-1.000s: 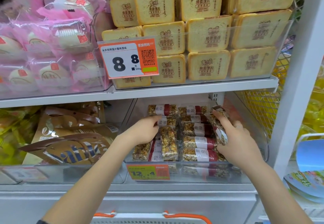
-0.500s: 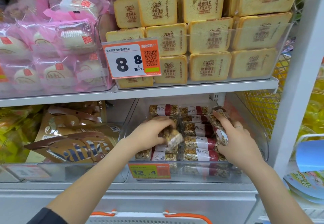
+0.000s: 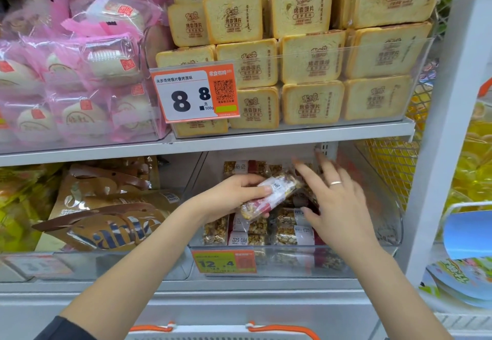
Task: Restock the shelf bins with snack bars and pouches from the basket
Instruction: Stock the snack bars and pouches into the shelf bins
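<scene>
- "8 8", "元", "500g" and a QR code are read on the upper price tag [image 3: 195,96].
- "12 .4" is read on the lower price tag [image 3: 224,261].
- "烤香馍片" is printed on the toast packs [image 3: 311,57].

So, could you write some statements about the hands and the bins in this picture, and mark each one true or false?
1. The left hand grips a snack bar. True.
2. The right hand holds a pouch. False: its fingers are spread and hold nothing.
3. The held bar is over the bar bin. True.
4. That bin's price tag reads 8.8. False: it reads 12.4.
5. The toast packs sit on the shelf above. True.
</scene>
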Available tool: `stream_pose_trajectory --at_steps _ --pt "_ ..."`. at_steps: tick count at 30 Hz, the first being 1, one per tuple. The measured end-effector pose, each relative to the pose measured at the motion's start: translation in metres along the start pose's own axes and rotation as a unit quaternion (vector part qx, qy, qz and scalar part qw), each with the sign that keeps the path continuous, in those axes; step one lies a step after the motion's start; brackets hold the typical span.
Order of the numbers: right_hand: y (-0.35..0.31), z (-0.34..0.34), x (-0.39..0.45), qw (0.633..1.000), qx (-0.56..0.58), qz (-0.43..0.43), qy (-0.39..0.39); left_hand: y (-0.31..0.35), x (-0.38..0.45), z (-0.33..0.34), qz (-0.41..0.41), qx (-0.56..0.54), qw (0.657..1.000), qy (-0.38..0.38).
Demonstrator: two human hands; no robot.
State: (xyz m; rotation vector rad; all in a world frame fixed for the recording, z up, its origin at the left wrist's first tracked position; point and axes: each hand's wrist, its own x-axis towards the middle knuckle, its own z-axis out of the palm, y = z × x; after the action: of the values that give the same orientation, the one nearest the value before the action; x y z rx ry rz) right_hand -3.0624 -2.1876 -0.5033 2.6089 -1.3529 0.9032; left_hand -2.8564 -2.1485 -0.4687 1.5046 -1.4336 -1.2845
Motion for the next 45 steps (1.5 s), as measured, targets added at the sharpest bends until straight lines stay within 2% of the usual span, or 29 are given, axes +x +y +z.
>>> stream_pose_trajectory --at_steps 3,6,7,9,11,12,17,20,24,29,32,34,35,38,41,42,43,45 --pt "-0.010 0.006 0.002 0.994 0.021 -0.101 -0.040 -0.002 -0.002 0.002 0.003 0.032 0.999 -0.023" --pt "-0.009 0.010 0.003 0.994 0.022 -0.079 -0.065 -0.004 0.004 -0.007 -0.001 0.131 0.989 0.071" --pt "-0.007 0.011 0.002 0.996 0.011 -0.067 -0.062 -0.007 0.011 -0.014 -0.003 0.182 0.975 0.126" --pt "-0.005 0.014 0.004 0.998 -0.024 -0.036 -0.044 -0.015 0.032 -0.033 -0.020 0.354 0.914 0.196" --pt "-0.008 0.015 0.005 0.998 -0.045 -0.025 -0.042 -0.027 0.053 -0.050 -0.036 0.482 0.859 0.169" --pt "-0.009 0.015 0.004 0.997 -0.049 -0.025 -0.045 -0.033 0.063 -0.055 -0.037 0.511 0.846 0.148" --pt "-0.006 0.014 0.006 0.998 -0.041 -0.014 -0.049 -0.042 0.095 -0.070 0.001 0.537 0.826 0.171" --pt "-0.001 0.014 0.005 0.998 -0.045 -0.007 -0.044 -0.044 0.100 -0.077 0.011 0.567 0.803 0.183" --pt "0.006 0.019 0.002 0.996 -0.089 -0.006 -0.030 -0.044 0.098 -0.079 -0.009 0.604 0.779 0.170" --pt "0.003 0.020 0.000 0.993 -0.113 0.004 -0.010 -0.042 0.091 -0.073 -0.030 0.669 0.718 0.191" --pt "0.002 0.017 -0.001 0.994 -0.112 0.009 -0.006 -0.038 0.088 -0.068 -0.039 0.684 0.695 0.220" --pt "0.002 0.015 -0.001 0.994 -0.106 0.009 -0.002 -0.033 0.083 -0.065 -0.043 0.670 0.701 0.239" --pt "0.003 0.015 0.000 0.995 -0.098 0.011 0.003 -0.031 0.081 -0.062 -0.029 0.648 0.719 0.248" --pt "0.001 0.013 0.003 0.998 -0.048 0.040 0.012 -0.017 0.060 -0.038 0.027 0.467 0.829 0.306" --pt "-0.006 0.012 0.008 0.995 0.026 0.093 -0.001 -0.010 0.030 -0.008 0.082 0.268 0.890 0.359" --pt "-0.009 0.012 0.009 0.994 0.046 0.100 -0.004 -0.010 0.019 0.000 0.103 0.259 0.895 0.349" --pt "-0.012 0.012 0.009 0.993 0.059 0.098 -0.006 -0.012 0.010 0.004 0.136 0.294 0.885 0.335" --pt "-0.017 0.013 0.008 0.994 0.068 0.087 -0.017 -0.016 0.001 0.002 0.216 0.420 0.839 0.271"
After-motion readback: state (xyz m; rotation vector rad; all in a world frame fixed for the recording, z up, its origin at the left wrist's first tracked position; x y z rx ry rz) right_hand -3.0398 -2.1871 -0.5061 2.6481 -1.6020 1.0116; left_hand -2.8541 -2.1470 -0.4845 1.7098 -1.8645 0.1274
